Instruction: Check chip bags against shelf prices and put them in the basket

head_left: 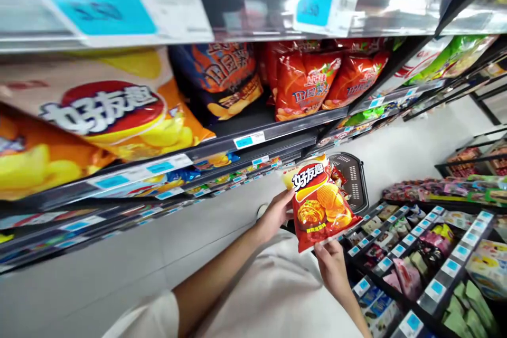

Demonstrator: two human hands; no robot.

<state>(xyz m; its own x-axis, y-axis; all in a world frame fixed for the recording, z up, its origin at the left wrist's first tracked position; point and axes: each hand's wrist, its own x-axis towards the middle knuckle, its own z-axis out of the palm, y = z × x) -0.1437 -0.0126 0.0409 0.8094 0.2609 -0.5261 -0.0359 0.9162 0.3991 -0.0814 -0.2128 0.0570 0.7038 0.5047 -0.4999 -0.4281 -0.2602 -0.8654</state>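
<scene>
A red and white bag of potato chips (317, 200) is held in front of my body, its printed front facing up toward me. My left hand (277, 210) grips its left edge, with some fingers hidden behind the bag. At the lower right corner my right hand (329, 257) pinches the bottom edge, thumb on the front. Behind and below the bag, a dark shopping basket (354, 179) stands on the floor, partly covered by the bag. Some red packaging shows inside it.
Shelves on the left hold orange chip bags (114, 111), a dark blue bag (222, 82) and red snack bags (307, 87). Price tags (249, 140) line the shelf edges. Low bins of packaged snacks (407, 277) stand on the right. Pale floor (198, 253) runs between them.
</scene>
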